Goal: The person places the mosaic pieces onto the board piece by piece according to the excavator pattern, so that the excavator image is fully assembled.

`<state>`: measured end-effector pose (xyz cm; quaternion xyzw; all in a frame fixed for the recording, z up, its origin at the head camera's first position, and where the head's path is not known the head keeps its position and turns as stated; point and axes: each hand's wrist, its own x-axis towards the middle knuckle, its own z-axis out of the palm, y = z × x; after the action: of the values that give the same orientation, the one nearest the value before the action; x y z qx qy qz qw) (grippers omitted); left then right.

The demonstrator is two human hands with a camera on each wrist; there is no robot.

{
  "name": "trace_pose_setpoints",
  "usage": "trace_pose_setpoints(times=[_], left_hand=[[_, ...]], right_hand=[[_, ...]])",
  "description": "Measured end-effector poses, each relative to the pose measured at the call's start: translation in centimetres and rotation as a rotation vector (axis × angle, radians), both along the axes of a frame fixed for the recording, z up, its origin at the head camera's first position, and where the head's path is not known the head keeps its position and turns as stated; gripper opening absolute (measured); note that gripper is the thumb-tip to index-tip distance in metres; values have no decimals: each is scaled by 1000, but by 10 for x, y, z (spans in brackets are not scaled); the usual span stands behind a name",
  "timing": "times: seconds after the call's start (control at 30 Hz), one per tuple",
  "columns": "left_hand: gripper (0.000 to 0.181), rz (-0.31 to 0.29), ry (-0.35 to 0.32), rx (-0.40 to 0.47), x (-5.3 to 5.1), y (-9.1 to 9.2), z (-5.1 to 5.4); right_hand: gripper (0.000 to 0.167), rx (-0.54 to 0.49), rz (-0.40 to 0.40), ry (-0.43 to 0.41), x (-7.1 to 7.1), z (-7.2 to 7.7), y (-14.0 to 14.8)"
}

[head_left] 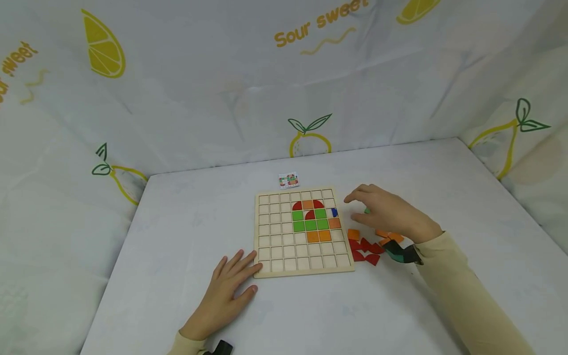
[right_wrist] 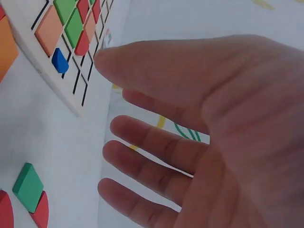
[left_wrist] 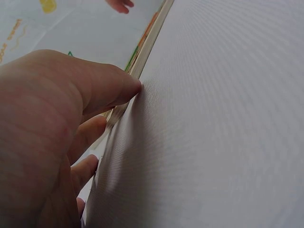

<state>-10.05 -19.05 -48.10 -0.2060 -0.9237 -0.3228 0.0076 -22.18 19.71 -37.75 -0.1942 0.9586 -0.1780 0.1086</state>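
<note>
A wooden grid board [head_left: 276, 252] lies on the white table, with green square tiles [head_left: 299, 226], orange square tiles [head_left: 312, 236] and red curved tiles [head_left: 318, 203] set in its right half. Near the board's right edge sits a small blue curved tile [head_left: 334, 212], which shows slightly tilted in its cell in the right wrist view. My right hand [head_left: 390, 212] hovers just right of the board, thumb and fingers apart, holding nothing. My left hand [head_left: 228, 291] rests by the board's lower left edge, fingers spread and fingertips touching the frame.
A small printed pattern card [head_left: 289, 180] lies behind the board. To the right are loose red tiles [head_left: 372, 259], orange tiles [head_left: 353, 234] and a green tile [right_wrist: 28, 187]. A lemon-print cloth [head_left: 199, 118] hangs behind the table.
</note>
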Motion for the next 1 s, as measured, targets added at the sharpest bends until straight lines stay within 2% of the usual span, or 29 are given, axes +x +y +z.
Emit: trace_pose_setpoints(times=[0.17, 0.3, 0.53, 0.77, 0.87, 1.0], left_hand=[[48, -2, 7, 8, 0, 0, 0], [49, -4, 9, 12, 0, 0, -1], [49, 0, -6, 0, 1, 0, 1], [49, 3, -4, 0, 1, -1, 1], [49, 3, -2, -2, 0, 0, 0], [49, 5, -13, -9, 0, -1, 0]], right_hand=[[56, 84, -26, -112, -5, -15, 3], [62, 135, -32, -152, -10, -28, 3], [65, 138, -38, -113, -14, -38, 2], [39, 117, -45, 16, -20, -44, 2], [36, 84, -46, 13, -19, -44, 2], [38, 40, -37, -43, -17, -41, -1]])
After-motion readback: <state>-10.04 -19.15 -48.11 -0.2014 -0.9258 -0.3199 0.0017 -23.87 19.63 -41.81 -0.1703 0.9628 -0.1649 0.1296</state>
